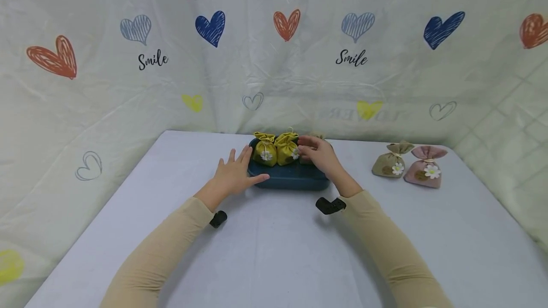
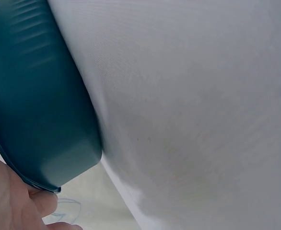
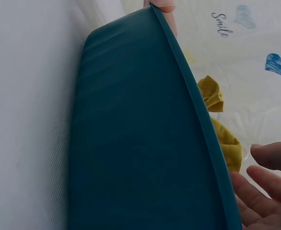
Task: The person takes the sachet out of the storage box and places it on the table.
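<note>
A dark teal plastic tub [image 1: 291, 183] stands on the table with two yellow drawstring pouches inside, a left yellow pouch [image 1: 264, 149] and a right yellow pouch [image 1: 286, 147], each with a white flower. My left hand [image 1: 234, 175] is spread at the tub's left end, its fingers touching the rim. Over the tub's right half is my right hand [image 1: 320, 155], fingers loosely bent beside the right yellow pouch. A tan pouch [image 1: 318, 135] shows partly behind that hand, mostly hidden by it. In the right wrist view, thumb and fingers stand apart near the tub wall [image 3: 140, 124].
To the right on the white table [image 1: 274, 251] lie a khaki pouch [image 1: 387, 164] and a pink pouch [image 1: 421, 171], side by side, both with white flowers. A pale curtain [image 1: 317, 80] printed with hearts hangs behind the table's far edge.
</note>
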Available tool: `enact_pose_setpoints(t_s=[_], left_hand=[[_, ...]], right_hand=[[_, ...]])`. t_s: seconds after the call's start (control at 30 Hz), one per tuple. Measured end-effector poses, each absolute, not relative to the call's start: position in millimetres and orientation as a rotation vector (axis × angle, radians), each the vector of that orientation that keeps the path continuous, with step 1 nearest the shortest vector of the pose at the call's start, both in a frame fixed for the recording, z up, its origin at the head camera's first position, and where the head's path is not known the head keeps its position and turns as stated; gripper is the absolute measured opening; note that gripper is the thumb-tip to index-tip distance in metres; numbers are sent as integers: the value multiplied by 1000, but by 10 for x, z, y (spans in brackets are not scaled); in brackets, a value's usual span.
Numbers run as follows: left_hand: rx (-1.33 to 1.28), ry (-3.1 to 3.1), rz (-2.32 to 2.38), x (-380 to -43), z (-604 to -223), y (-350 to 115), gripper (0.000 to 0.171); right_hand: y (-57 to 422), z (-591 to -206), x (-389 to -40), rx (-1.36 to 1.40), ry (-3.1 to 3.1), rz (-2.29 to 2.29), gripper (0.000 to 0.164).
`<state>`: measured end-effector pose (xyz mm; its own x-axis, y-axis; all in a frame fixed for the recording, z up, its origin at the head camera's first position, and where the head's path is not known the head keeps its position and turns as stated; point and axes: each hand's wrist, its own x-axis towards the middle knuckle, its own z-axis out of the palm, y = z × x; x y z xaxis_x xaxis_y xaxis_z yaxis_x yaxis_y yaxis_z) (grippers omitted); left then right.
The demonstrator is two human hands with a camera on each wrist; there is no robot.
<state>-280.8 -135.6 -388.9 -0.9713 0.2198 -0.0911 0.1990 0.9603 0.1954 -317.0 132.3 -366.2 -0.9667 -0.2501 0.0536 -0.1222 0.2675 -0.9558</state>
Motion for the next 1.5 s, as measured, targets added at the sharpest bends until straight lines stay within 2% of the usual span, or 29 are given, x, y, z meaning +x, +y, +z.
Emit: enact_pose_setpoints(t_s=[0.2,0.67,1.03,1.33,1.5], left_hand=[[317,3004,290,-2793,-3855,-1366,113],[326,2983,314,-2776,-3858,-1373,113],[321,2986,300,-2796,-3861,-1366,112],[313,2979,297,-2791,-3853,-1361,112],[313,2976,297,-2786,-3844,-1361,112]], right_hand=[[1275,-3642,-3223,-315,2345,-1813,54],[1185,-3673,-3326,-242,2310,-1855,53],[1172,-3635,-3420,-247,2392,-1794,48],[1188,-3659,-3476,-277,2424,-1802,36],[1185,-3655,-3488,-274,2462,-1771,38]])
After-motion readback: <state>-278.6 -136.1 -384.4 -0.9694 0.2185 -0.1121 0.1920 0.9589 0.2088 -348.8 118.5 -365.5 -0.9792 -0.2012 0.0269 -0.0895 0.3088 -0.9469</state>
